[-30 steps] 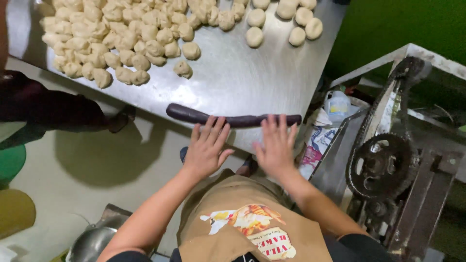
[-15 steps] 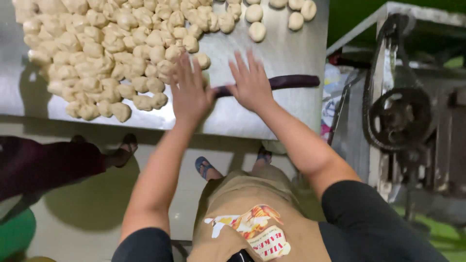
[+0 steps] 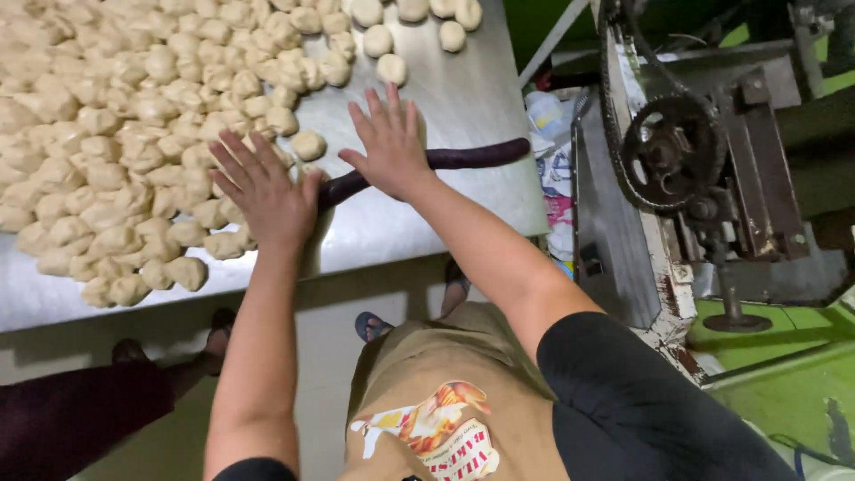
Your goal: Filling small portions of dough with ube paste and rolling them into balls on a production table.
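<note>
Dough rope: dark purple, lying across steel counter near its front edge.
Left hand: grip open, palm flat on rope's left end.
Right hand: grip open, fingers spread, pressing rope's middle.
Pale dough pieces: heaped left, touching left hand.
Chain-driven machine: right of counter.

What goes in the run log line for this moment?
left hand: flat on purple dough rope | right hand: flat on rope | dough balls: piled beside | steel table
</note>
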